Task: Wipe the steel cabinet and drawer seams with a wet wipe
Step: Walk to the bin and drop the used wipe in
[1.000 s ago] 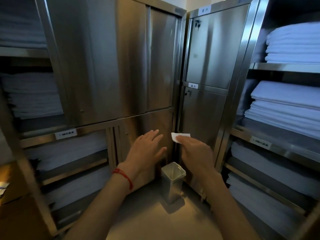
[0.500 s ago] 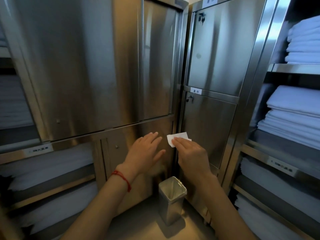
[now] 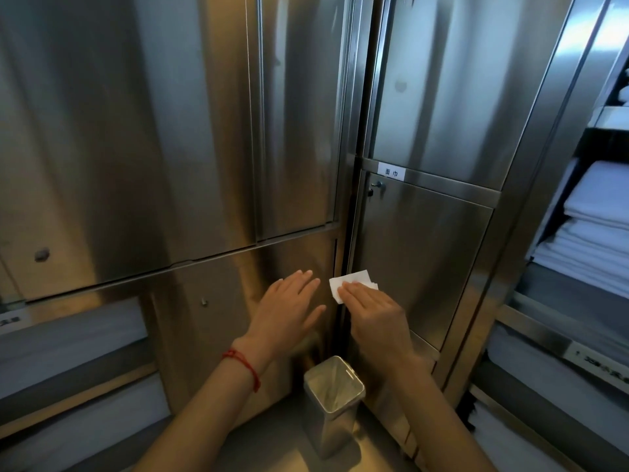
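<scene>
Wet wipe (image 3: 352, 284) being pressed flat under right hand (image 3: 371, 313) straight fingers, at vertical corner seam (image 3: 346, 233) between steel cabinets. Left hand (image 3: 289, 308) being spread flat, empty, on left cabinet lower door (image 3: 218, 301), likely for bracing.

The cabinet doors (image 3: 425, 260) before me are brushed steel, glossy (streaked with reflections); my wipe (image 3: 354, 282) looks soft, matt white, and the small bin (image 3: 335, 403) is smooth metal.
</scene>
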The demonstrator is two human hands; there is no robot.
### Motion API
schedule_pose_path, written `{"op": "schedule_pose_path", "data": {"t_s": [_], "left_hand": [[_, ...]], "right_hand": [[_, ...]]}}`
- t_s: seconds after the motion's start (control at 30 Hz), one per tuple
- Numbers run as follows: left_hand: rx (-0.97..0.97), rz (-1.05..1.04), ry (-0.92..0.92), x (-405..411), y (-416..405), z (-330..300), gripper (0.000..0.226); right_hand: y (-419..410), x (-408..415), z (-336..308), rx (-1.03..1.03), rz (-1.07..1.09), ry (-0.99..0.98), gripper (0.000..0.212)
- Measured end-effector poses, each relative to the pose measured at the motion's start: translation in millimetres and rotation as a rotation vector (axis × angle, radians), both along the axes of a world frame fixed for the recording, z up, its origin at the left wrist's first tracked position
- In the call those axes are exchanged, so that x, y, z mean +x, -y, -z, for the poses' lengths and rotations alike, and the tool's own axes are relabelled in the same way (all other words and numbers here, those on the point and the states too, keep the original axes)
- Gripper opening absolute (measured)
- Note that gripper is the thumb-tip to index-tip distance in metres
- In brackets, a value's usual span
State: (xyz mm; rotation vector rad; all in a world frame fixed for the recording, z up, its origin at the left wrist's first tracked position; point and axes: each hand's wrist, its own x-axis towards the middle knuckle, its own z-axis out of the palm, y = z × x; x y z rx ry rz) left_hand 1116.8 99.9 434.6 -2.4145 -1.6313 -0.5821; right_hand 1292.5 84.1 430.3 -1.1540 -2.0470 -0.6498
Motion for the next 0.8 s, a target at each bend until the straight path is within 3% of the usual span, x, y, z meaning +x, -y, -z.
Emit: {"op": "schedule_pose_path", "data": {"t_s": [0.8], "left_hand": [[-0.069,0.270,-0.026,-14,-211,79,0.057]], "right_hand": [[-158,-29,55,-0.113,0.213,0.054,0.058]]}}
